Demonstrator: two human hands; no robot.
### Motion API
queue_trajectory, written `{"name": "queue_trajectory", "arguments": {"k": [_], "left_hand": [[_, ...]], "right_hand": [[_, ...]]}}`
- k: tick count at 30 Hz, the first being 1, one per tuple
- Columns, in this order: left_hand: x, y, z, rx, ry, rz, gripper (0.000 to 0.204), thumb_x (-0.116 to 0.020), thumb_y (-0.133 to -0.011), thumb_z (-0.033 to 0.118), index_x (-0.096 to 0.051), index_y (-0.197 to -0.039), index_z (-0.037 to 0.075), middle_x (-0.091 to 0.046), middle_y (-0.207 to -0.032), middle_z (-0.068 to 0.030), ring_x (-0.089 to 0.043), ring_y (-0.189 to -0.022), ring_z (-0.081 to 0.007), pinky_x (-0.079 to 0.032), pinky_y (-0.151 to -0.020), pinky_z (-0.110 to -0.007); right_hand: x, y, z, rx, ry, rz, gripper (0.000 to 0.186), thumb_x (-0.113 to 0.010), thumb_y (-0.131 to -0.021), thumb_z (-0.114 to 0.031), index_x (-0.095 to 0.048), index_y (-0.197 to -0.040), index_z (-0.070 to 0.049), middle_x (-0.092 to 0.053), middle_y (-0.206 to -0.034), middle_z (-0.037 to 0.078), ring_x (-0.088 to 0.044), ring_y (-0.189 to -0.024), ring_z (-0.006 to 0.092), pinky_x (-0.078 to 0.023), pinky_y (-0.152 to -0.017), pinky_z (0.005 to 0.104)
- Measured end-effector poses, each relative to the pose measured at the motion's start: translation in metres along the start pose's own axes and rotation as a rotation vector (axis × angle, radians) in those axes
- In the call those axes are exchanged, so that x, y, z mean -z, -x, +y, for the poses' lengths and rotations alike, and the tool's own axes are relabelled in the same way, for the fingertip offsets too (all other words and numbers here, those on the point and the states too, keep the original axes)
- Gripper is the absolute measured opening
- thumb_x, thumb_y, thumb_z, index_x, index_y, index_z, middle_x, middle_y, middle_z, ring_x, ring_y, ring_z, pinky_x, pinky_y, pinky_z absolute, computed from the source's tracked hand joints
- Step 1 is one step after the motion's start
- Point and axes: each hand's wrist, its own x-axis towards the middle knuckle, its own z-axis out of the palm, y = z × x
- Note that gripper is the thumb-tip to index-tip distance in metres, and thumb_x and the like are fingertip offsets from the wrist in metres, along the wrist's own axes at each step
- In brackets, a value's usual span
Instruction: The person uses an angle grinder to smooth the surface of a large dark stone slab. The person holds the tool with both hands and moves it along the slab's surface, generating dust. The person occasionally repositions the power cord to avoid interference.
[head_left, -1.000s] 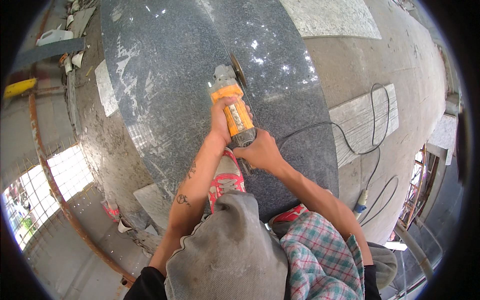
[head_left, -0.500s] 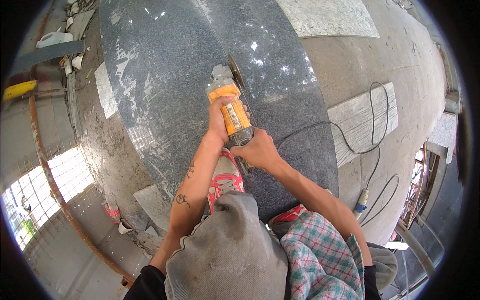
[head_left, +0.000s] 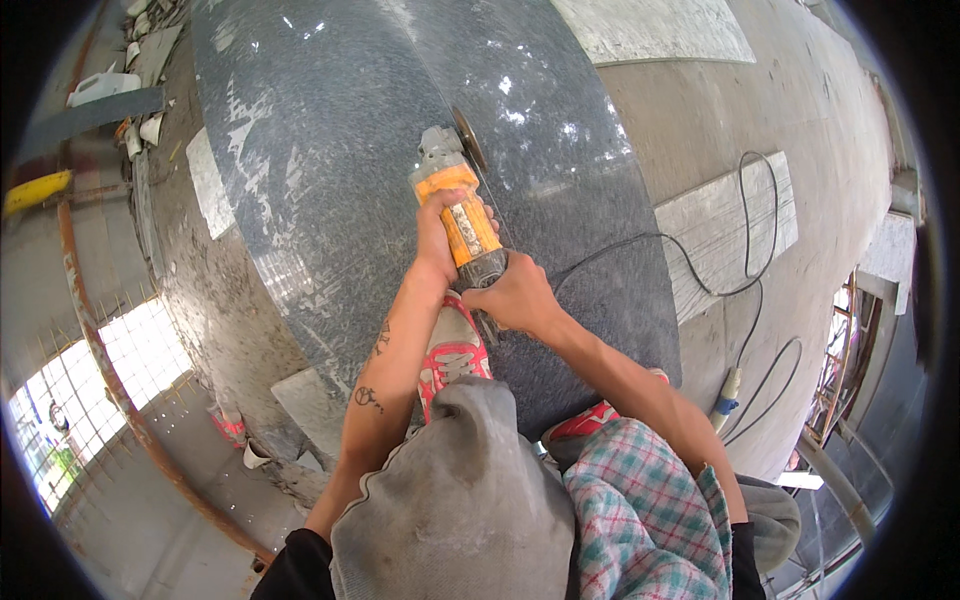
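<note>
My left hand (head_left: pixel 438 235) is wrapped round the orange body of a dusty angle grinder (head_left: pixel 470 228). My right hand (head_left: pixel 518 295) grips its dark rear end. The grinder's cutting disc (head_left: pixel 470 138) stands on edge on a thin straight line in a large dark grey speckled stone slab (head_left: pixel 310 190). A red-and-white shoe (head_left: pixel 450 355) rests on the slab just below the grinder, between my forearms. A checked cloth (head_left: pixel 640 480) lies over my right leg.
Pale stone pieces (head_left: pixel 650 25) lie beside the slab, with a black cable (head_left: pixel 700 280) looping across one at right to a plug connector (head_left: pixel 728 395). At left are a white jug (head_left: pixel 105 88), a rusty pipe (head_left: pixel 130 410), wire mesh (head_left: pixel 80 380) and debris.
The grinder and both my hands have shifted slightly upward and to the left in the picture, keeping the same grip. The view has moved a little.
</note>
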Motion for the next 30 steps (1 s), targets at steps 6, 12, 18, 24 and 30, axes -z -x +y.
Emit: {"name": "queue_trajectory", "arguments": {"k": [6,12,18,24,30], "left_hand": [[0.002,0.014,-0.016,0.062,0.058,0.009,0.042,-0.059,-0.074,0.032,-0.052,-0.103,0.002,-0.058,-0.083,-0.0133,-0.062,-0.069,-0.0271,-0.054,-0.063,-0.043],[-0.002,0.016,-0.016,0.014,0.044,0.016,0.043,-0.060,-0.074,0.031,-0.051,-0.104,0.002,-0.058,-0.080,-0.0134,-0.063,-0.066,-0.0267,-0.055,-0.061,-0.041],[-0.002,0.003,-0.003,0.008,0.025,-0.010,0.045,-0.059,-0.074,0.032,-0.051,-0.107,0.004,-0.057,-0.081,-0.0137,-0.061,-0.069,-0.0271,-0.054,-0.062,-0.042],[-0.005,0.025,-0.024,0.024,0.044,0.007,0.045,-0.060,-0.074,0.030,-0.050,-0.108,0.003,-0.058,-0.078,-0.0139,-0.062,-0.066,-0.0270,-0.054,-0.060,-0.041],[-0.002,0.010,-0.005,0.034,0.060,0.009,0.045,-0.059,-0.075,0.032,-0.051,-0.111,0.006,-0.058,-0.080,-0.0133,-0.061,-0.068,-0.0271,-0.054,-0.060,-0.042]], "right_hand": [[-0.003,0.016,0.014,0.039,0.059,0.047,0.051,-0.078,-0.059,-0.028,-0.064,-0.092,0.007,-0.068,-0.080,0.020,-0.069,-0.072,0.0279,-0.054,-0.068,0.0375],[0.004,0.021,0.004,0.038,0.048,0.008,0.052,-0.078,-0.058,-0.029,-0.064,-0.093,0.007,-0.068,-0.080,0.020,-0.069,-0.073,0.0275,-0.054,-0.068,0.0374],[0.003,0.002,0.002,-0.043,0.042,-0.018,0.055,-0.077,-0.058,-0.033,-0.064,-0.096,0.004,-0.069,-0.084,0.020,-0.068,-0.083,0.0348,-0.053,-0.079,0.0403],[0.002,0.027,0.013,-0.027,0.052,-0.013,0.056,-0.078,-0.058,-0.032,-0.063,-0.098,0.005,-0.069,-0.086,0.021,-0.068,-0.084,0.0349,-0.053,-0.079,0.0403],[0.003,0.010,-0.002,-0.017,0.070,-0.025,0.054,-0.077,-0.058,-0.034,-0.065,-0.094,0.004,-0.069,-0.081,0.019,-0.069,-0.080,0.0338,-0.054,-0.076,0.0395]]}}
